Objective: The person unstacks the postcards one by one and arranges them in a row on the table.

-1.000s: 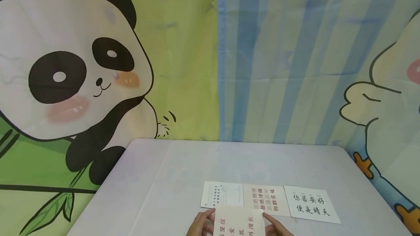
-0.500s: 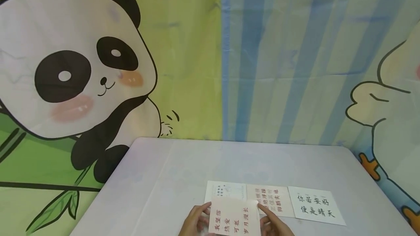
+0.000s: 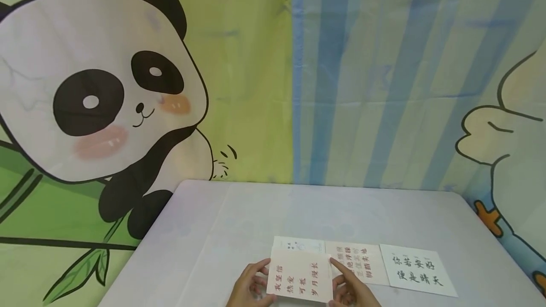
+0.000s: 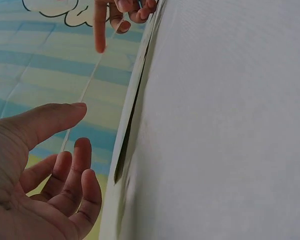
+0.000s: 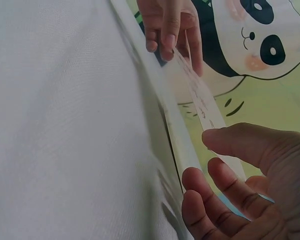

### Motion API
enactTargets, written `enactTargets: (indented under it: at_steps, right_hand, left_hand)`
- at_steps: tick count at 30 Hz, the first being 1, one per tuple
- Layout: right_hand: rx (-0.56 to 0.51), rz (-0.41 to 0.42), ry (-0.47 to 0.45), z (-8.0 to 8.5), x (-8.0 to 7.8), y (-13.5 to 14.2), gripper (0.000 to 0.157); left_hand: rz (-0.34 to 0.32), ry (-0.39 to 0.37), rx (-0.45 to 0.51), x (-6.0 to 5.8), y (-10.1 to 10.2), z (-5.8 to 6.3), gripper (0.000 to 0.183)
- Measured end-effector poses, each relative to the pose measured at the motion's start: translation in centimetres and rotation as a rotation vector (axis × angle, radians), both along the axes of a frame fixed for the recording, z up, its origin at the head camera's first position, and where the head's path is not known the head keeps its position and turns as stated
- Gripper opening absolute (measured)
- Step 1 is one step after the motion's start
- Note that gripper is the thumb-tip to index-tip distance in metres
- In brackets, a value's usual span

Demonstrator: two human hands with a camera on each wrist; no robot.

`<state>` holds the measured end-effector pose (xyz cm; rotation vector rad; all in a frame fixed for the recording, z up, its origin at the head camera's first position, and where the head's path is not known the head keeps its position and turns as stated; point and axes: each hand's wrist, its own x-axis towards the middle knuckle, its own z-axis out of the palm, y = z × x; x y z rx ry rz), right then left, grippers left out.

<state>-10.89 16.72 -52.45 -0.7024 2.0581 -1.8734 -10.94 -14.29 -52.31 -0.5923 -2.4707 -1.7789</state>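
Both hands hold a pale pink card printed with red vertical characters, raised above the near part of the table. The left hand pinches its left edge, thumb low and index finger at the upper corner. On the opposite edge the right hand grips it the same way. From the left wrist the card appears as a thin line beside the left hand. In the right wrist view it shows as a narrow slanted strip between the two hands. Behind it, a white card is partly covered.
A pink card with characters and a white card with black handwriting lie in a row on the white table. A cloth backdrop with a cartoon panda hangs behind the far edge.
The held card has risen further into the head view and shifted slightly left, so more of its text shows. Both hands have moved with it. The head view has shifted a little.
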Motion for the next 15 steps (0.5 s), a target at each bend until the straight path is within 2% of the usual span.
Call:
enactTargets:
  at_steps: [3, 7, 15]
  right_hand:
    - [0.043, -0.038, 0.015, 0.2, -0.3, -0.7, 0.08]
    - [0.085, -0.085, 0.028, 0.5, -0.6, -1.8, 0.083]
    - [0.09, -0.132, 0.157, -0.1, -1.4, -3.4, 0.077]
  left_hand:
    - [0.068, -0.063, 0.019, -0.1, -0.2, -0.2, 0.068]
    - [0.129, -0.089, 0.029, -0.2, -0.6, -0.2, 0.066]
    - [0.178, -0.063, 0.046, -0.6, -1.6, -0.3, 0.058]
